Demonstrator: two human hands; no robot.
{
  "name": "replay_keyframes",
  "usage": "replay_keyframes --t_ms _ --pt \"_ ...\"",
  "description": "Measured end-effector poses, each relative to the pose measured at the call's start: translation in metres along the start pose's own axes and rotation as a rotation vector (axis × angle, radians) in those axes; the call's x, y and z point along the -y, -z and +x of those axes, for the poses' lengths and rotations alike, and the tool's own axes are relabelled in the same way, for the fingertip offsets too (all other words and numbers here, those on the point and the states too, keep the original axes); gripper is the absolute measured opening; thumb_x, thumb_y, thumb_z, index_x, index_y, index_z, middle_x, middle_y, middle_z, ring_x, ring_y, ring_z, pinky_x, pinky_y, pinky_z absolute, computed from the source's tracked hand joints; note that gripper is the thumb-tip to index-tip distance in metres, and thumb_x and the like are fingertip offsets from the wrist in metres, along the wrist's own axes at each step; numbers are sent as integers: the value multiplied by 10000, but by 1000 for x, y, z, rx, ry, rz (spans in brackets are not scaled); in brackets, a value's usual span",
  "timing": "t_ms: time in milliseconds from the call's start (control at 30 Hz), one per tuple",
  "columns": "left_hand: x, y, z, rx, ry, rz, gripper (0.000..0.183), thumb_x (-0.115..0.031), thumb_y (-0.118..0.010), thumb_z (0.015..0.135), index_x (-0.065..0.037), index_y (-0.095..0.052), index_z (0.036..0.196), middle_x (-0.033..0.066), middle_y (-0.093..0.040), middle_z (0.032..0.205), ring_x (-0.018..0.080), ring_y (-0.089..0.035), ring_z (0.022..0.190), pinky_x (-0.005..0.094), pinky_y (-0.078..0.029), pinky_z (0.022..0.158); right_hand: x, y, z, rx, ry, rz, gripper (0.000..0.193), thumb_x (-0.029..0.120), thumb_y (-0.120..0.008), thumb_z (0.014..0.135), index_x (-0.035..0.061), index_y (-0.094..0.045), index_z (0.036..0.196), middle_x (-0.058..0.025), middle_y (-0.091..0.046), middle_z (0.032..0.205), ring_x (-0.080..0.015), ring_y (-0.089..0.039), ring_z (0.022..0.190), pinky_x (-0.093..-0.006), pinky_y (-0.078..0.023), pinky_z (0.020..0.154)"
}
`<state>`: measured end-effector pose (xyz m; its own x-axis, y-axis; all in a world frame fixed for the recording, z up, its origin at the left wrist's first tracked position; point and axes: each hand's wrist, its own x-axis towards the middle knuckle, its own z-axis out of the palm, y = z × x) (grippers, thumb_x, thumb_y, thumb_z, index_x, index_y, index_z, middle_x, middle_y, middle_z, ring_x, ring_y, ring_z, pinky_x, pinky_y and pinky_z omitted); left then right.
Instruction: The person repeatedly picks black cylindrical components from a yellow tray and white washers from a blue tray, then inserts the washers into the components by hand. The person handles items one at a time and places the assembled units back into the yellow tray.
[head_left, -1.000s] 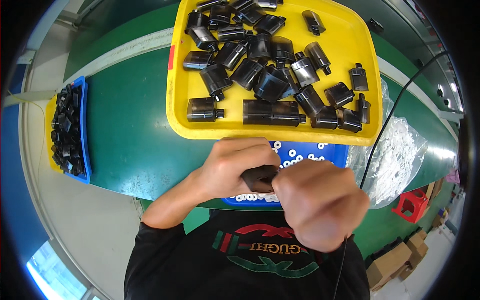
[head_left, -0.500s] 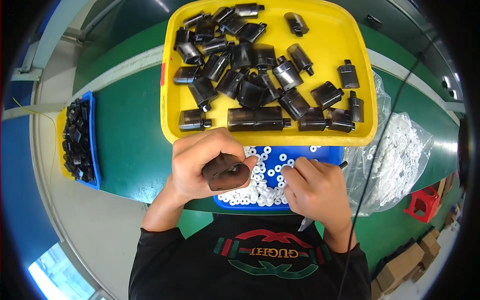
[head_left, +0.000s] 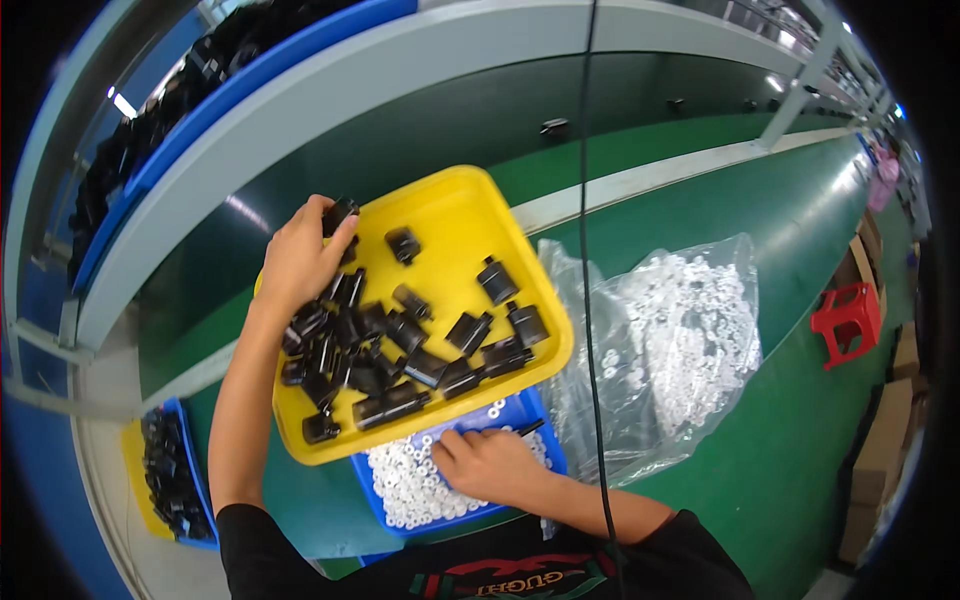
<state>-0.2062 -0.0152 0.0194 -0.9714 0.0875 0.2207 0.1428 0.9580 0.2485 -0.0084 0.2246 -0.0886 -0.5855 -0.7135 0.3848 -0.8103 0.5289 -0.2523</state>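
Observation:
My left hand [head_left: 298,262] reaches over the far left corner of the yellow tray [head_left: 455,218] and grips a black plastic part [head_left: 338,214]. Many more black parts [head_left: 400,345] lie in the tray, mostly along its near side. My right hand [head_left: 487,464] rests palm down in the blue bin [head_left: 522,406] of small white rings [head_left: 410,485], fingers curled among them; what it holds is hidden.
A clear plastic bag of white rings [head_left: 670,335] lies right of the tray on the green belt [head_left: 790,250]. A blue bin of black parts [head_left: 170,472] sits at lower left. A black cable [head_left: 588,250] hangs across the view. A red stool [head_left: 848,322] stands at right.
My left hand has carried the black part from in front of my chest out to the tray's far left. My right hand stays in the ring bin. The view has tilted up and right.

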Motion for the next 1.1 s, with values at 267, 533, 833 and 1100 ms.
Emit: replay_keyframes --t_ms 267,533,833,1100 --pt "59 -66 121 276 37 128 503 -460 -707 840 -22 -655 1081 216 -636 1113 349 -620 1083 425 -488 916 -4 1 -5 -131 51 72 98 171 -609 757 78 -579 748 -53 -526 762 -167 -602 556 -318 -473 448" --pt "33 -42 100 163 102 54 503 -383 -738 833 -32 -631 1178 203 -640 1068 343 -619 1081 415 -484 949 2 6 -2 -139 -55 67 111 168 -612 751 60 -590 769 -93 -591 854 -170 -615 573 -311 -481 459" --pt "-12 59 -142 156 50 -126 209 -47 -705 773 -15 -650 971 111 -581 788 240 -571 675 337 -454 615 -6 8 -4 -80 -89 9 92 178 -613 735 93 -583 753 -42 -541 769 -142 -604 559 -286 -467 450" --pt "-9 30 -218 99 263 -154 417 -189 -763 801 -69 -641 1181 138 -627 979 348 -622 941 428 -509 830 -5 10 4 -14 -48 -30 74 166 -635 739 125 -597 788 -15 -500 794 -114 -573 534 -277 -467 443"
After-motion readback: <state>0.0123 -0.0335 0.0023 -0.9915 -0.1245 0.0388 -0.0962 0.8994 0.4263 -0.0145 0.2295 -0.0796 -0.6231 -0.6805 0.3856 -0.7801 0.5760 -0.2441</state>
